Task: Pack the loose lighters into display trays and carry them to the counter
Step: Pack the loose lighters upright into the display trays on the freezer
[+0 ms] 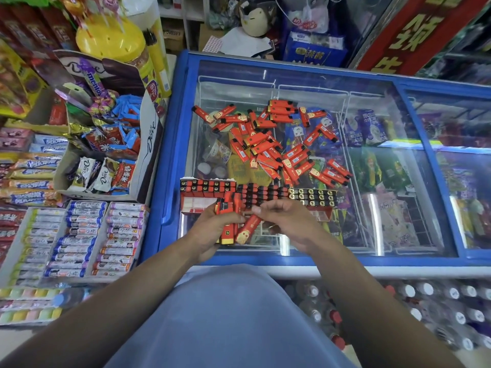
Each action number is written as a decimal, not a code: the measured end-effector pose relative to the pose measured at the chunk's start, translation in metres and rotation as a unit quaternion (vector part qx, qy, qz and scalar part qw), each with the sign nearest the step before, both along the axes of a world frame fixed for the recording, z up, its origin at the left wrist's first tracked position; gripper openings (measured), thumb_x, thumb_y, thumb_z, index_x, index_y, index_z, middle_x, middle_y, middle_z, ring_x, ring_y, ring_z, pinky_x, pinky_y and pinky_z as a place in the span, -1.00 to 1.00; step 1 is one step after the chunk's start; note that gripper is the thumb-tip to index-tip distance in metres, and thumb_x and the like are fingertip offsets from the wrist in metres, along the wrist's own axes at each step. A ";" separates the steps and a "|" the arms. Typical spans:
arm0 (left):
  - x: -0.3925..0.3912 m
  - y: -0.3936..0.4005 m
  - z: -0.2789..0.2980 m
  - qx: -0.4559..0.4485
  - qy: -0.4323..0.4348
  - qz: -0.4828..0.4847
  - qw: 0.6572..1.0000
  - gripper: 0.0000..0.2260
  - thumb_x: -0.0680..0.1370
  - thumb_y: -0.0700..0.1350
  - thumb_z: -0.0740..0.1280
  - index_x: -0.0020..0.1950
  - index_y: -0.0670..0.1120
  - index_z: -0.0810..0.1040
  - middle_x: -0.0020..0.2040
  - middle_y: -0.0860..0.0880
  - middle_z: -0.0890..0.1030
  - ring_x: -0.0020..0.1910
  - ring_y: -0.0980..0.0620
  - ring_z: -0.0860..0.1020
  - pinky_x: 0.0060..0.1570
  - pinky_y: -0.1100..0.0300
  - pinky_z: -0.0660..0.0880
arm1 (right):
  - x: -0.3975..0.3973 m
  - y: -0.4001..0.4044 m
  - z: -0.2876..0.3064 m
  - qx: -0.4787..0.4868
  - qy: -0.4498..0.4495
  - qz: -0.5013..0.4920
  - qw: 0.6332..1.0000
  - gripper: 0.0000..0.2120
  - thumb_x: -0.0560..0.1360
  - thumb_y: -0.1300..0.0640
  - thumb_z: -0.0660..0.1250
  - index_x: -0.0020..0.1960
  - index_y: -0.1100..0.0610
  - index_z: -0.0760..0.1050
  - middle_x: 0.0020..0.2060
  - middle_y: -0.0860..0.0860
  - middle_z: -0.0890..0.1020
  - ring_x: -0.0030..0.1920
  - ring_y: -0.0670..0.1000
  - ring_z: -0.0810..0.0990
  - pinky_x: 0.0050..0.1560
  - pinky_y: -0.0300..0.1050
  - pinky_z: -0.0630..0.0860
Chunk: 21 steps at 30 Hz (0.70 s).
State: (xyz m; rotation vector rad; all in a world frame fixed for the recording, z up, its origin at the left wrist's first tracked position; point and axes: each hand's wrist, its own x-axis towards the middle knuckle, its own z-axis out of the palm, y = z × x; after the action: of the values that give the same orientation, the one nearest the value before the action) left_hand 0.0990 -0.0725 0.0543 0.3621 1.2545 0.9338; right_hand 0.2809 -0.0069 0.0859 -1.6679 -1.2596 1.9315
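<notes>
Here we stand at a blue chest freezer (175,144) with a sliding glass lid (372,181), and the loose lighters (276,144) lie scattered in a red heap on that glass, over its far and middle part. Nearer to us, along the front of the lid, sits a display tray (196,203) whose far rows are filled with upright lighters, black and gold tops showing, while its near left compartments show bare white. Our left hand (212,229) curls round a small bundle of red lighters (228,221), holding them upright just over the near edge of the tray. Our right hand (287,221) is beside it, fingers bent, and pinches one slanted lighter (248,228) whose gold end points down towards us; it touches the bundle. To the left of the freezer stands a Dove chocolate box (148,144) full of wrapped sweets, with rows of candy rolls (74,240) in front of it. Through the glass we see ice cream packets (372,128) in wire baskets.
</notes>
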 end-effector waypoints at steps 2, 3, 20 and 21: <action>-0.003 0.001 -0.005 -0.020 0.024 0.026 0.999 -0.69 0.50 -0.36 0.44 0.22 -0.24 0.55 -0.05 -0.19 0.73 -0.06 -0.22 0.69 0.04 -0.13 0.63 | 0.019 0.005 -0.001 0.013 -0.017 -0.036 0.999 -0.80 0.43 0.11 0.57 -0.03 0.19 0.67 -0.23 0.02 0.73 -0.30 -0.05 0.63 -0.27 -0.23 0.59; -0.005 0.001 -0.006 -0.026 0.029 0.034 0.999 -0.70 0.50 -0.36 0.42 0.22 -0.28 0.53 -0.15 -0.18 0.71 -0.19 -0.18 0.66 -0.11 -0.07 0.65 | 0.029 0.009 -0.003 0.044 -0.060 -0.047 0.996 -0.78 0.42 0.11 0.58 -0.01 0.18 0.66 -0.23 0.03 0.73 -0.32 -0.02 0.65 -0.25 -0.20 0.62; -0.003 -0.004 -0.005 -0.039 0.013 0.057 0.998 -0.66 0.52 -0.34 0.42 0.28 -0.32 0.52 -0.23 -0.14 0.67 -0.29 -0.07 0.63 -0.27 0.06 0.60 | 0.048 0.010 -0.053 0.418 -0.311 0.104 0.847 -0.81 0.49 0.07 0.52 0.06 0.11 0.69 -0.05 -0.03 0.67 -0.27 0.00 0.63 -0.16 0.00 0.64; -0.003 -0.004 -0.004 -0.039 0.010 0.055 0.998 -0.68 0.52 -0.34 0.43 0.27 -0.30 0.53 -0.22 -0.14 0.67 -0.29 -0.07 0.63 -0.27 0.06 0.61 | 0.048 0.010 -0.055 0.424 -0.315 0.102 0.843 -0.81 0.49 0.06 0.53 0.06 0.10 0.69 -0.06 -0.03 0.68 -0.29 0.01 0.63 -0.17 0.00 0.64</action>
State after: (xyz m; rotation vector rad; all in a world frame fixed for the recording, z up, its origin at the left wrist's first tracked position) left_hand 0.0965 -0.0767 0.0505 0.2432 1.3348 0.9743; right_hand 0.3289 0.0030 0.0312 -1.6897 -2.1655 0.6072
